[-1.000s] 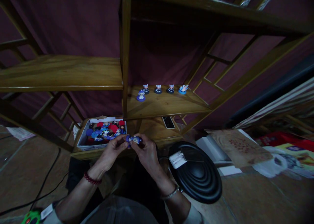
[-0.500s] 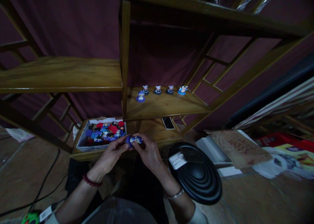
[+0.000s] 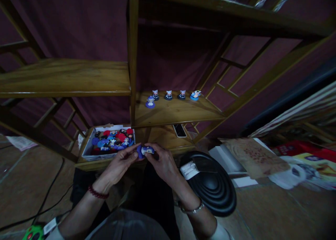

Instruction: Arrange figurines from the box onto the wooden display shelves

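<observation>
Between my two hands lies a small purple-and-white figurine (image 3: 147, 150) on its side, its round purple base toward the left. My left hand (image 3: 123, 163) pinches the base. The fingers of my right hand (image 3: 161, 163) are closed around the head end. Just beyond my left hand, a white cardboard box (image 3: 88, 143) holds several figurines in blue, red and purple. On the shelf above, a similar purple figurine (image 3: 150, 102) stands upright in front of a row of several others, among them a dark-based figurine (image 3: 168, 95) and a blue-based one (image 3: 195, 95).
The wooden shelf unit (image 3: 133, 57) rises in front of me. A phone (image 3: 180, 130) lies on its lowest board. To my right are a black ridged round object (image 3: 212, 187) with a white packet (image 3: 189, 170) on it, and flattened cardboard (image 3: 254, 157). Cables (image 3: 49, 184) cross the floor at left.
Both hands still hold the figurine, which has shifted very slightly to the right. My right forearm has moved a little outward. The shelf figurines stand as before.
</observation>
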The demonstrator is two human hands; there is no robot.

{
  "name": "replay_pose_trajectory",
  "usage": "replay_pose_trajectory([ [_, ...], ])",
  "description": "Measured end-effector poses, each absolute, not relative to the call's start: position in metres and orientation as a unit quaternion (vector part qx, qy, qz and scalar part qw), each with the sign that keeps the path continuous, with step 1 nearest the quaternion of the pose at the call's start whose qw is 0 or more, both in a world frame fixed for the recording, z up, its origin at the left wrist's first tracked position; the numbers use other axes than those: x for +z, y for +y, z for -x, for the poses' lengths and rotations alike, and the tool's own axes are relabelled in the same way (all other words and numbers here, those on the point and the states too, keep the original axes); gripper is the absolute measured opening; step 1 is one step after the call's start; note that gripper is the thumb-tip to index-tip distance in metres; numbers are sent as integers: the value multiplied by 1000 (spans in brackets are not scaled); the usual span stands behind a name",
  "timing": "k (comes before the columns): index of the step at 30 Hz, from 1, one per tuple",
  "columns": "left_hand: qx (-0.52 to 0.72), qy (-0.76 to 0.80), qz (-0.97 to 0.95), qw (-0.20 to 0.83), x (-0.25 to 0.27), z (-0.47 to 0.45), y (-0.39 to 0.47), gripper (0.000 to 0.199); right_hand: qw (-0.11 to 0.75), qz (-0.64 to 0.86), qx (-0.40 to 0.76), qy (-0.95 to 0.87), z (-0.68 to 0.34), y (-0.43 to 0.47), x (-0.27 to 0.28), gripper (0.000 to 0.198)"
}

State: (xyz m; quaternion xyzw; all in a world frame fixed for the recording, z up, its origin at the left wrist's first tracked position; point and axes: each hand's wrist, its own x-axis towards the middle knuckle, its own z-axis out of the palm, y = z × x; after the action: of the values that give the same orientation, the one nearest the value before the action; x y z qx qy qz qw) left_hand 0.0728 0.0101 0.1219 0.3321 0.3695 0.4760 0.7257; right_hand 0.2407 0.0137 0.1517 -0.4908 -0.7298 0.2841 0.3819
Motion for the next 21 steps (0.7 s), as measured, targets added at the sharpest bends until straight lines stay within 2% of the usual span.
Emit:
replay_pose_trajectory([
  [21,468,370,-345,724,129,-74,10,35,409,475,438,-645,-249,24,136,24],
])
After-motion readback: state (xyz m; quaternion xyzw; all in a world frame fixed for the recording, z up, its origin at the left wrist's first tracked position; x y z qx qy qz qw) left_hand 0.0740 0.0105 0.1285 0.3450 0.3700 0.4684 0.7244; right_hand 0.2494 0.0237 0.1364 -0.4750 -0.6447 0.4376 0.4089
